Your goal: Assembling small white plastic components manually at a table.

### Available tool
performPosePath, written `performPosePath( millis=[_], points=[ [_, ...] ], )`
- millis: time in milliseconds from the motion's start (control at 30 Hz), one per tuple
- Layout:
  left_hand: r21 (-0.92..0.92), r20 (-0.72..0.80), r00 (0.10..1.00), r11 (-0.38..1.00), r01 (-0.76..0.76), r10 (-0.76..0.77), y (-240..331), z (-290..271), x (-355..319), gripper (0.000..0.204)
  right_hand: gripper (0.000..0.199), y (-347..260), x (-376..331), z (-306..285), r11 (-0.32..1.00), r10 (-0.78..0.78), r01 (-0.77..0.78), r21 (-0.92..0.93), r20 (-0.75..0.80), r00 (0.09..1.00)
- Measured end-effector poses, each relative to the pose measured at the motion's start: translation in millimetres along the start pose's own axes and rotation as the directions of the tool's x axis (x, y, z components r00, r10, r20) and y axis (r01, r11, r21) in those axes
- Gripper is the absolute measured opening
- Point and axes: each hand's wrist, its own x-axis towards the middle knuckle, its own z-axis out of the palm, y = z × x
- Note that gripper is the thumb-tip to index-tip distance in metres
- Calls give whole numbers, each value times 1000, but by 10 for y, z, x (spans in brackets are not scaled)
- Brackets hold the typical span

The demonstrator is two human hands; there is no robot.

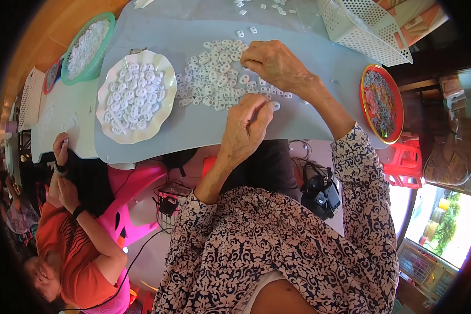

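Note:
A pile of small white oval plastic pieces with two holes each (pixel 209 76) spreads over the grey-blue table. My left hand (pixel 244 128) rests at the pile's near edge, fingers curled closed; whatever they hold is hidden beneath. Beside its thumb lies a single white piece (pixel 276 105). Over the pile's far right side, my right hand (pixel 276 62) has its fingertips pinched together, and I cannot make out what is in them. To the left stands a white scalloped plate (pixel 105 121), heaped with similar white pieces.
A green basket of white pieces (pixel 110 26) stands at far left. At the right are a red-rimmed round tray (pixel 365 107) and a white perforated basket (pixel 369 36). A co-worker in orange (pixel 83 251) sits at lower left, near a pink chair (pixel 136 188).

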Motion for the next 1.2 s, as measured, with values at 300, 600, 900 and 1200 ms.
performPosePath(
  millis=[300,600,900,1200],
  points=[
    [37,6,1000,999,-12,12,-49,-7,7,16,11,18,0,-31,998,24,-20,-63,68,997],
    [91,21,995,991,-99,98,-84,1,13,16,8,-22,74,-22,991,60,-45,-125,118,991],
    [101,27,998,993,-55,53,-64,4,5,15,8,-30,175,-30,978,61,-16,-210,209,976],
    [56,8,1000,998,-12,12,18,20,13,15,7,-89,234,-68,950,190,-91,-299,322,928]
  ],
)
